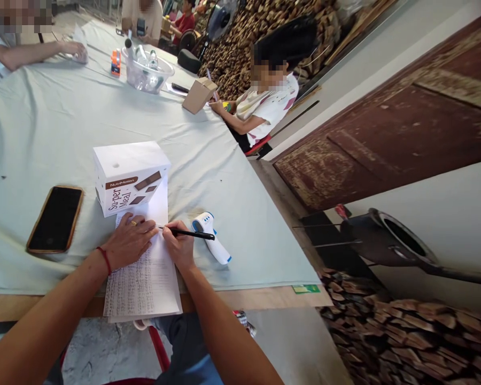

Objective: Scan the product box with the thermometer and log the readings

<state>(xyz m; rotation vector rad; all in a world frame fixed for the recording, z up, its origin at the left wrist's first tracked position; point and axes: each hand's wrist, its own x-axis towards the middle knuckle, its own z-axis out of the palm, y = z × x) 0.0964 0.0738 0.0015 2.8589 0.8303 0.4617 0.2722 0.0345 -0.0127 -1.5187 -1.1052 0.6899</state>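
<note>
My left hand point(129, 239) lies flat on a sheet of paper point(144, 283) covered in rows of handwriting, pressing it to the table. A red string circles that wrist and a ring shows on one finger. My right hand point(179, 245) grips a black pen point(192, 233) with its tip on the paper beside the left fingers. The sheet hangs over the near table edge. A white "Super Meal" box point(128, 176) stands just beyond the paper.
A black phone point(56, 218) lies left of the box. A white-and-blue infrared thermometer point(210, 235) lies right of my right hand. Farther off are a clear bowl point(147, 72), a cardboard box point(198, 94), seated people, and stacked firewood point(409, 331) on the floor.
</note>
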